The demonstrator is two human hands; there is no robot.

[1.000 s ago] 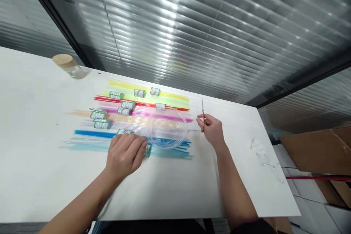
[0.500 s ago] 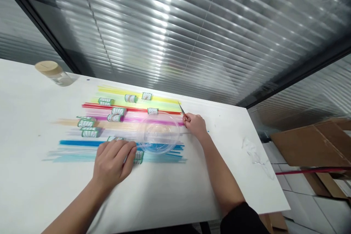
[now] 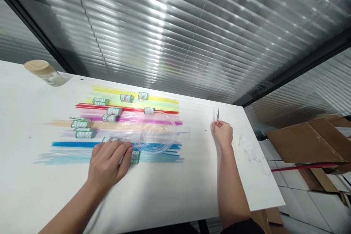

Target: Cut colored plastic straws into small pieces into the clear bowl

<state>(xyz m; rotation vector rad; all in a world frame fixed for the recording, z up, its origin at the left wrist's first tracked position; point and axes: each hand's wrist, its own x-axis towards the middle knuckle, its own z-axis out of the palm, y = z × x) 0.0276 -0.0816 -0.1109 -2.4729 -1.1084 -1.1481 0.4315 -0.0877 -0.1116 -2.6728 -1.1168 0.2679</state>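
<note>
My left hand point(image 3: 109, 161) is closed at the left rim of a clear round plastic bowl or lid point(image 3: 155, 133), its fingertips pinching that edge. The clear piece lies over rows of thin coloured sticks, among them blue ones point(image 3: 74, 144), red ones point(image 3: 90, 106) and yellow ones point(image 3: 109, 90). Several small curled labels with green edges, such as one point(image 3: 126, 98), rest on the sticks. Right of the rows, my right hand point(image 3: 224, 133) is closed round the handles of small copper-coloured scissors point(image 3: 217, 120), whose blades point away from me.
A jar with a tan lid point(image 3: 45, 72) stands at the back left of the white table point(image 3: 164, 193). Crumpled clear plastic point(image 3: 252, 153) lies near the right edge. Beyond that edge are cardboard boxes point(image 3: 304, 139). Glass with blinds point(image 3: 178, 36) rises behind the table.
My right hand has moved right with the scissors, away from the stick ends. My left hand stays at the clear rim. The whole view has shifted slightly.
</note>
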